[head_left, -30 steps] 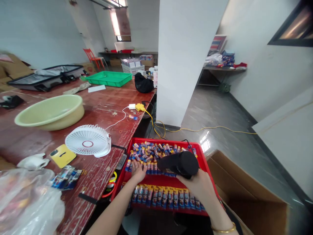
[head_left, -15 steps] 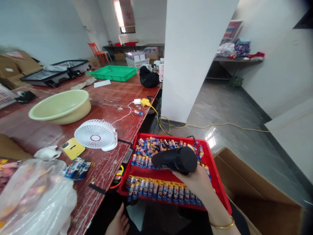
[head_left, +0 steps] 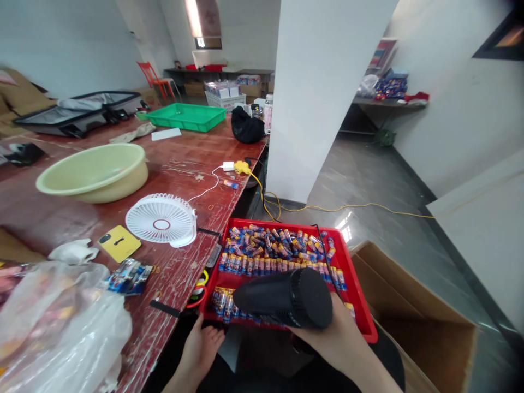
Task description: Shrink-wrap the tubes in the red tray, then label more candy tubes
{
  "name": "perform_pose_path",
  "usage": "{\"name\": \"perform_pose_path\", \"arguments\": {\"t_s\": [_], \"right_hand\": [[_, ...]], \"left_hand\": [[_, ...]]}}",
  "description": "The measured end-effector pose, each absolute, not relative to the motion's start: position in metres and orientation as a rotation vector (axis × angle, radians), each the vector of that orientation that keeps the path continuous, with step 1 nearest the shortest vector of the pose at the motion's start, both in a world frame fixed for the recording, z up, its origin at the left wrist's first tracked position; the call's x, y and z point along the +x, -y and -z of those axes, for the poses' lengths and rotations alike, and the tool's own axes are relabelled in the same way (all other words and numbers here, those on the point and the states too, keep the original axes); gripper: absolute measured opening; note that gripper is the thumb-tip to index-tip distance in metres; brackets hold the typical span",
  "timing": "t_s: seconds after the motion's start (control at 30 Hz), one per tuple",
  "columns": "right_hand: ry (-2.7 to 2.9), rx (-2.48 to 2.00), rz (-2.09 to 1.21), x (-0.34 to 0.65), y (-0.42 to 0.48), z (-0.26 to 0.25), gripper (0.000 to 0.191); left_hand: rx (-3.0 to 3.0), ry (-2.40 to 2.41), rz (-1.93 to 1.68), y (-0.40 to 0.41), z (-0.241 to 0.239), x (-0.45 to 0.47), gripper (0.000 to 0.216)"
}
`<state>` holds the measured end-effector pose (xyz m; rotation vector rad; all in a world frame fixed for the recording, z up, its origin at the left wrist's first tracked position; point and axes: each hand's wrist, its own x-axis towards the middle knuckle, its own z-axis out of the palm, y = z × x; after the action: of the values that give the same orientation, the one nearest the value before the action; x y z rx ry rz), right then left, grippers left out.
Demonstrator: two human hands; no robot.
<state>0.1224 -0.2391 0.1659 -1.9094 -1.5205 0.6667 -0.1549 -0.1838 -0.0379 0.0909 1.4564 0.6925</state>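
Head view: the right hand gripped a black blower, dark and thick-barrelled, with a ridged round end, its tapered end pointing leftward over the near row of small tubes in the red tray. The tubes were shiny, blue with yellow ends; others formed a middle row and a loose heap. The left hand hung half-open by the tray's near-left corner.

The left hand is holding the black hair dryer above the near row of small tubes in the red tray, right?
Wrong hand: the head view shows the right hand holding the black hair dryer above the near row of small tubes in the red tray.
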Motion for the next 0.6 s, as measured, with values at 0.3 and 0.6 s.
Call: {"name": "perform_pose_path", "arguments": {"t_s": [0.3, 0.6], "right_hand": [[1.103, -2.123, -0.588, 0.152, 0.329, -0.13, 0.017], [0.863, -2.094, -0.703, 0.127, 0.363, -0.097, 0.015]], "left_hand": [[0.387, -1.582, -0.849, 0.217, 0.036, -0.176, 0.034], [0.902, -1.746, -0.948, 0.226, 0.02, -0.195, 0.074]]}}
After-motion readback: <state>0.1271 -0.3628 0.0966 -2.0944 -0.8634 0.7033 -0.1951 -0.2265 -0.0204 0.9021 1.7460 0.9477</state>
